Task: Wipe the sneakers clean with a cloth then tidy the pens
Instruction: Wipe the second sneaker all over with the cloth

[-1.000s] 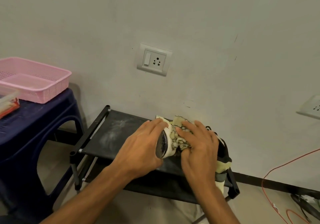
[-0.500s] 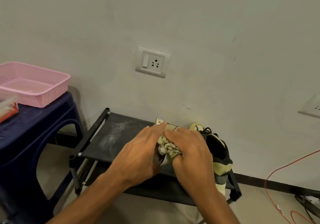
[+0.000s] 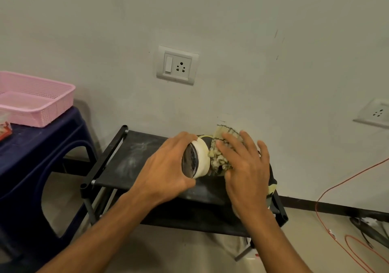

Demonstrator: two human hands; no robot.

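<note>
On the black rack, left hand clasps the sneaker; right hand presses cloth flat onto it.

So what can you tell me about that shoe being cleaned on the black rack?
The sneaker has a thick white sole rim, a dark scuffed tread and a black upper with pale yellow trim. It is tipped on its side, tread facing left, over the black rack's top shelf. The left hand grips its sole end; the right hand presses a yellowish cloth against its upper.
</note>
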